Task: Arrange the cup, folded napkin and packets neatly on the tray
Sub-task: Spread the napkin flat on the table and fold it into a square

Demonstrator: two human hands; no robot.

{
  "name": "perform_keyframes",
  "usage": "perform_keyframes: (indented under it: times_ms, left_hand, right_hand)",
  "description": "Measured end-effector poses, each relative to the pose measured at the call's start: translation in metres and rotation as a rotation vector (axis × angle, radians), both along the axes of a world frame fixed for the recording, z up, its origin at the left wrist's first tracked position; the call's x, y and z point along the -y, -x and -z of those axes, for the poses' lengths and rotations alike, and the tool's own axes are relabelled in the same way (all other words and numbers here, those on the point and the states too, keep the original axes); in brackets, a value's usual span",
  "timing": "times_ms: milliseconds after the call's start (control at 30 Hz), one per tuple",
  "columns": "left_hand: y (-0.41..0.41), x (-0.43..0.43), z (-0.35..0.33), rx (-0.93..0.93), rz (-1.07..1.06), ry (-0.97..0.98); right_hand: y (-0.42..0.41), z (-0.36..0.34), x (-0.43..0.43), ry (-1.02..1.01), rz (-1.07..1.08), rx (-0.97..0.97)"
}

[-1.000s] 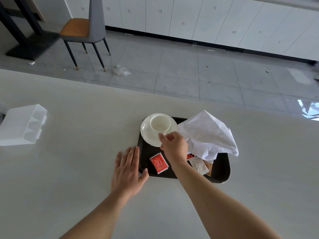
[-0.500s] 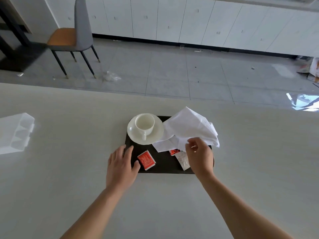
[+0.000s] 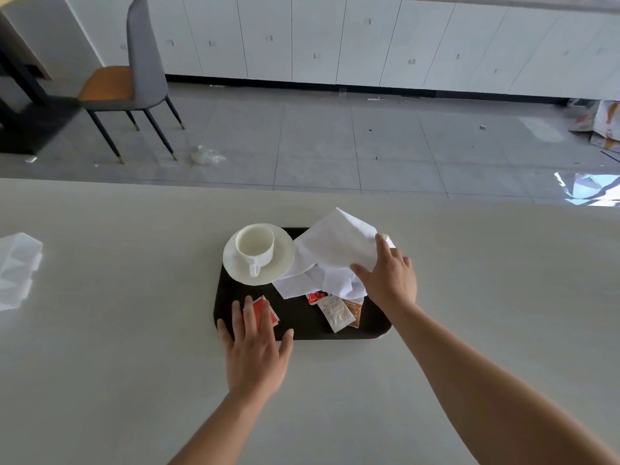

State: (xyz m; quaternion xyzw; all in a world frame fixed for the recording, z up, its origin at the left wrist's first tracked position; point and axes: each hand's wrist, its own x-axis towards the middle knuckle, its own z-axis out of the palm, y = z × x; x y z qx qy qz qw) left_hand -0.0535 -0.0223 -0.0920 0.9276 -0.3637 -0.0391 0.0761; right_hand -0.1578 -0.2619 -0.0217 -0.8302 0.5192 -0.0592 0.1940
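Observation:
A dark tray (image 3: 302, 322) lies on the pale table. At its far left stands a white cup (image 3: 254, 247) on a white saucer (image 3: 281, 263), the handle toward me. A rumpled white napkin (image 3: 335, 255) covers the tray's far right. My right hand (image 3: 389, 276) lies on the napkin's right side with straight fingers spread over the cloth. My left hand (image 3: 256, 344) lies flat at the tray's near left edge, fingertips on a red packet (image 3: 266, 310). Another red packet (image 3: 315, 297), a white packet (image 3: 337, 313) and a brown packet (image 3: 355, 312) peek from under the napkin.
A clear plastic container (image 3: 16, 270) sits at the table's left edge. Beyond the table's far edge are a tiled floor, a grey chair (image 3: 134, 78) with an orange seat, and white cabinets. Bare tabletop surrounds the tray.
My right hand went from the cup to the napkin and now lies on its right side. My left hand slid from beside the tray onto the red packet.

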Motion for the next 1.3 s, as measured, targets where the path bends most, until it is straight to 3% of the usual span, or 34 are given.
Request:
perform_keyframes:
  times_ms: [200,400,567,733,967,1100,1200,1300]
  left_hand:
    - [-0.001,0.000,0.007,-0.003,-0.035,-0.018]
    - [-0.002,-0.001,0.008,-0.002,-0.060,-0.021]
    - [-0.002,0.001,0.009,-0.008,-0.061,-0.029]
    - [-0.001,0.001,0.009,0.005,-0.063,-0.029]
    - [-0.001,0.002,0.003,-0.014,-0.072,-0.049]
    - [0.010,0.018,-0.017,-0.058,-0.033,0.077]
    - [0.042,0.052,-0.044,-0.249,0.123,0.277]
    - [0.083,0.101,-0.075,-0.789,0.083,0.421]
  right_hand:
    - [0.003,0.003,0.004,-0.103,0.084,0.127]
    - [0.015,-0.019,0.008,-0.213,0.180,0.545]
    - [0.033,-0.042,0.001,-0.150,0.139,0.769]
    - [0.042,-0.068,0.010,-0.177,0.349,0.993]
    - [0.084,-0.098,0.027,-0.097,0.415,1.140]
    - [0.115,-0.106,0.032,-0.084,0.443,1.211]
    - [0.137,-0.102,0.036,-0.133,0.477,1.245]
    - [0.158,-0.091,0.039,-0.232,0.505,1.234]
